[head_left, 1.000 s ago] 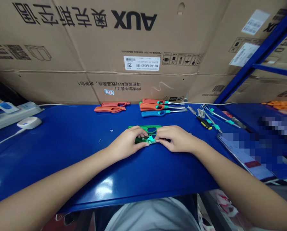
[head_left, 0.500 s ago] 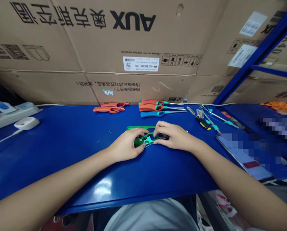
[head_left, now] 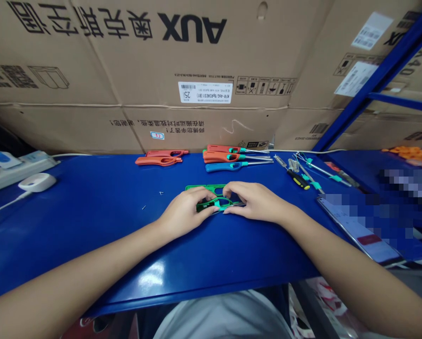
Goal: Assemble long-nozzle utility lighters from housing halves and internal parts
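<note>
The left hand [head_left: 181, 212] pinches an open green shell [head_left: 203, 205], a teal piece [head_left: 217, 203] inside; the right hand [head_left: 258, 203] curves round its other end, its grip hard to tell. Since the earlier frame the left thumb has shifted towards the teal piece. Just beyond both hands lies another green half [head_left: 194, 188].

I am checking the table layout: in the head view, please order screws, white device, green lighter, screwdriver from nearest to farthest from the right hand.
From the right hand:
1. Green lighter: directly at its left.
2. Screwdriver: right, farther back.
3. Screws: left.
4. White device: far left.
</note>
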Tool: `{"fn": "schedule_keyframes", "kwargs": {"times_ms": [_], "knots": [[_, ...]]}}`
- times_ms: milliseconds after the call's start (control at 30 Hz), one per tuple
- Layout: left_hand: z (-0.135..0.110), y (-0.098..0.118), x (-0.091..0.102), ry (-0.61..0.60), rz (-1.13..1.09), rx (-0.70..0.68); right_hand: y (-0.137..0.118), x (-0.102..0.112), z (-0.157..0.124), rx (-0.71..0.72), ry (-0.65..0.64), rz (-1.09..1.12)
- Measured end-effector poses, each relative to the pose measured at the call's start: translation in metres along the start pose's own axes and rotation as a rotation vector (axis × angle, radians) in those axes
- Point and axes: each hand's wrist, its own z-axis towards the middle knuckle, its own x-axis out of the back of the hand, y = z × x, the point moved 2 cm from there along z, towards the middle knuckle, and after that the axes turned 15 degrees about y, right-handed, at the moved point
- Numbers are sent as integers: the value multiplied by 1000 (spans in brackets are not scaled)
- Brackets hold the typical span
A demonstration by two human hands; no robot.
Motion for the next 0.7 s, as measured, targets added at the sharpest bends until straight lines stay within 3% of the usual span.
{"fn": "schedule_keyframes", "kwargs": {"times_ms": [700], "knots": [[1,-1,-1,18,44,64,0,-2,-1,88,28,-9]]}}
